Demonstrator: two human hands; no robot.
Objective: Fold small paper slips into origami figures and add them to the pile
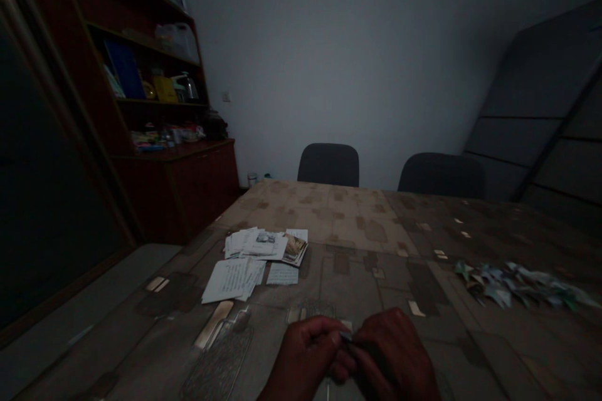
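Both my hands meet at the near edge of the table (357, 232) in a dim room. My left hand (305, 357) and my right hand (395, 354) have their fingers curled together around a small pale piece of paper (345, 336) pinched between them. To the left lie printed paper sheets (232, 279) and a second stack of sheets (266, 244). At the right lies a heap of small folded paper pieces (517, 285).
Two dark chairs (328, 164) (442, 175) stand at the far side of the table. A wooden cabinet with shelves (160, 106) full of items fills the left wall. A grey panel (540, 106) leans at the right.
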